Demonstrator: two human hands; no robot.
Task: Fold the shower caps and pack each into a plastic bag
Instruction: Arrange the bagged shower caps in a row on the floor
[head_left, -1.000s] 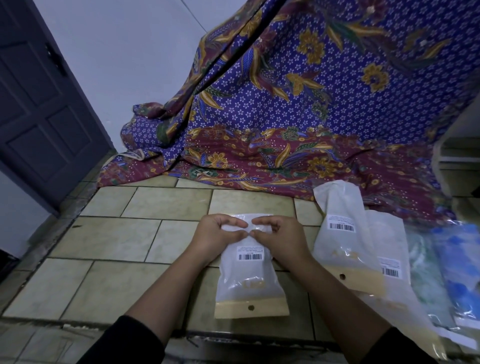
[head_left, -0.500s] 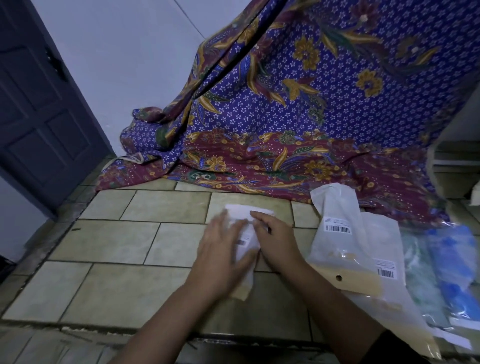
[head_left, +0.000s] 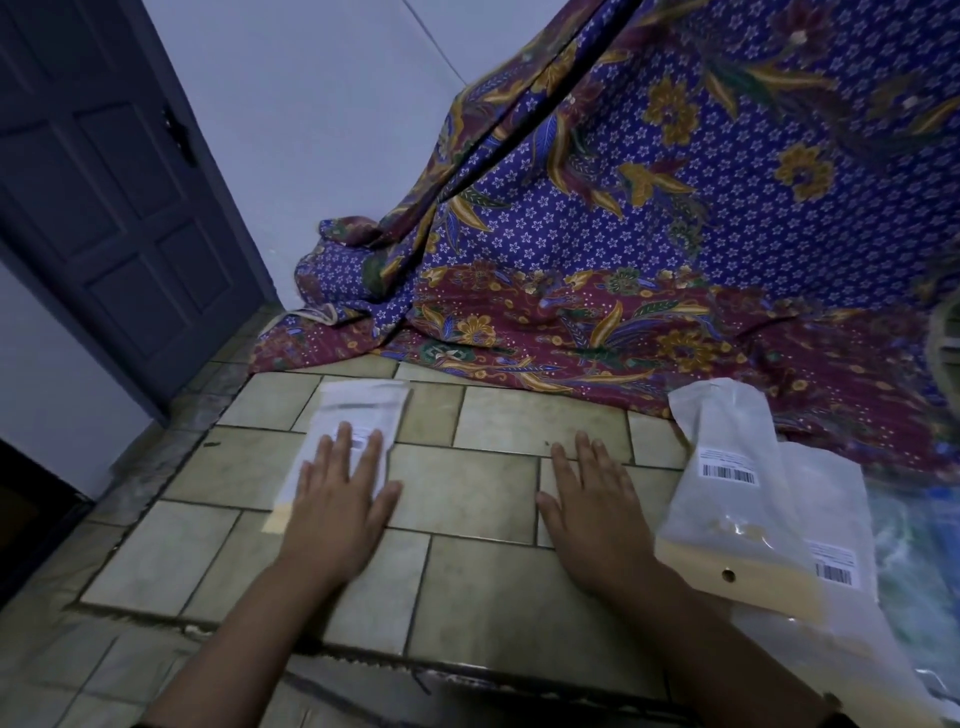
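Note:
A packed plastic bag (head_left: 358, 415) with a barcode label lies flat on the tiled surface (head_left: 483, 587) at the left. My left hand (head_left: 337, 504) rests flat on its lower half, fingers straight and spread. My right hand (head_left: 592, 509) lies flat on the bare tiles in the middle, holding nothing. To the right sits a pile of more plastic bags (head_left: 727, 478) with barcode labels and tan cardboard headers. Blue and clear shower caps (head_left: 914, 545) lie blurred at the far right edge.
A purple and maroon floral cloth (head_left: 649, 234) hangs behind and drapes onto the back of the tiles. A dark door (head_left: 104, 182) stands at the left. The tiled surface ends in a front edge near my forearms.
The bag that both hands held in the middle has moved to the left and lies under my left hand. My right hand has let go and come down flat on the tiles.

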